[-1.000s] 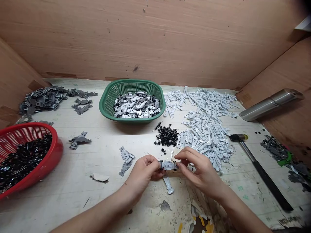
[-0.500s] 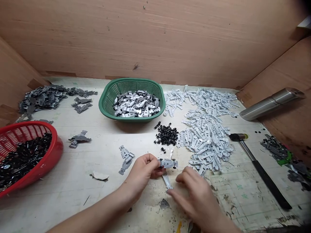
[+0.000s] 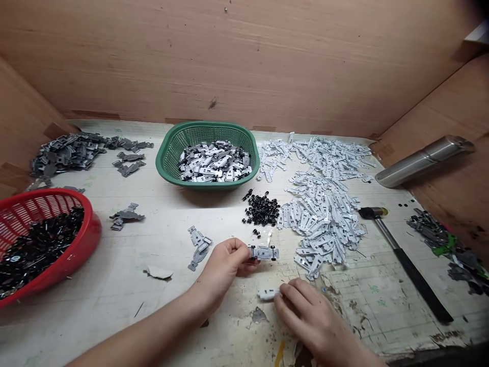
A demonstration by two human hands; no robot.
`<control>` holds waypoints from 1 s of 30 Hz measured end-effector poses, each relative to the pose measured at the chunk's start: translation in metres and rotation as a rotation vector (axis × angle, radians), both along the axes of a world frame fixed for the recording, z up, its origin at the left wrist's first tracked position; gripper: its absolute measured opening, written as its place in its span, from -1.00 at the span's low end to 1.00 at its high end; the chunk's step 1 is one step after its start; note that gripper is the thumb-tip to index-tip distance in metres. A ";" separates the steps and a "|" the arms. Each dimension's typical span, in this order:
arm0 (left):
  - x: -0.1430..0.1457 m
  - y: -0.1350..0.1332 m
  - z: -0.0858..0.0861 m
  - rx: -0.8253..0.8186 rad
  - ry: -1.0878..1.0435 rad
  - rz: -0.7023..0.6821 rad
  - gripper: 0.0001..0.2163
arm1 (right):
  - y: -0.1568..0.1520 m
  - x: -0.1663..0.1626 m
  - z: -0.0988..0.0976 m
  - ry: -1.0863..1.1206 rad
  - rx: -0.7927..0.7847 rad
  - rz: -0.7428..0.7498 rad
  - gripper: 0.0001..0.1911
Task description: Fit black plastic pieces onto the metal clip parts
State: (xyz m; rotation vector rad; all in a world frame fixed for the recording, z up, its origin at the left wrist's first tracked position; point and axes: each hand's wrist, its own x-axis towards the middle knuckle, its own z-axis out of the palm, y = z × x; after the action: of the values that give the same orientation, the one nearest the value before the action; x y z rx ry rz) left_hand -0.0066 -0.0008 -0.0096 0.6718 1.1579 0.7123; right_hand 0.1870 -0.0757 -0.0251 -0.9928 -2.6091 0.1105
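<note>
My left hand point(image 3: 223, 267) is closed on the left end of a small grey metal plate point(image 3: 264, 252) with black wheels at its ends, held just above the table. Lower down, my right hand point(image 3: 305, 316) pinches one end of a pale grey strip point(image 3: 266, 294) that lies on the worn table surface. A small heap of black wheels point(image 3: 263, 210) sits just beyond both hands. To the right of them spreads a large pile of pale grey strips point(image 3: 324, 214).
A green basket point(image 3: 168, 158) of assembled parts stands at the back, a red basket point(image 3: 82, 239) of black pieces at the left. Dark grey plates point(image 3: 69, 153) lie back left and a pair point(image 3: 198, 244) near my left hand. A hammer point(image 3: 405, 262) and steel flask point(image 3: 424, 160) lie at the right.
My right hand left the wheeled plate, dropped toward me and took hold of the pale strip on the table, turning it sideways. My left hand kept the plate nearly still.
</note>
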 end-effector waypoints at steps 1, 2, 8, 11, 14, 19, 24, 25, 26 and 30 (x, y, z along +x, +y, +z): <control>0.000 0.000 0.000 -0.002 -0.005 -0.001 -0.87 | -0.001 0.003 0.001 0.024 -0.022 0.031 -0.74; 0.000 0.000 0.000 -0.007 -0.005 -0.003 -0.87 | -0.002 0.006 0.001 0.058 -0.060 0.042 -0.75; 0.000 0.002 0.002 -0.015 0.013 -0.020 -0.86 | -0.009 0.004 -0.005 0.185 -0.449 -0.324 -0.80; -0.001 0.001 0.001 -0.012 0.011 -0.019 -0.87 | -0.006 -0.002 -0.002 0.178 -0.601 -0.368 -0.90; -0.001 0.001 -0.001 -0.006 0.009 -0.014 -0.88 | -0.001 -0.002 0.011 0.268 -0.743 -0.309 -0.87; 0.000 0.002 -0.001 -0.005 0.017 -0.018 -0.89 | 0.021 0.006 0.041 0.772 -1.044 -0.433 -0.88; 0.001 0.002 0.004 -0.016 0.016 -0.005 -0.89 | 0.045 0.001 0.036 1.137 -1.110 -0.625 -0.76; 0.001 0.002 0.005 -0.020 0.017 -0.007 -0.89 | 0.047 -0.002 0.032 1.156 -1.110 -0.633 -0.75; 0.002 0.002 0.005 -0.023 0.016 -0.008 -0.89 | 0.049 -0.005 0.029 1.168 -1.110 -0.638 -0.75; 0.001 0.001 0.004 -0.018 0.000 0.001 -0.90 | 0.051 -0.015 0.025 1.170 -1.104 -0.633 -0.75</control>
State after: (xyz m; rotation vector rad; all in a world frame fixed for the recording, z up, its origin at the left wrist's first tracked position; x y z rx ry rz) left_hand -0.0052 0.0005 -0.0054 0.6562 1.1638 0.7022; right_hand 0.1715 -0.0251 0.0001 -1.3674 -0.9788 1.5094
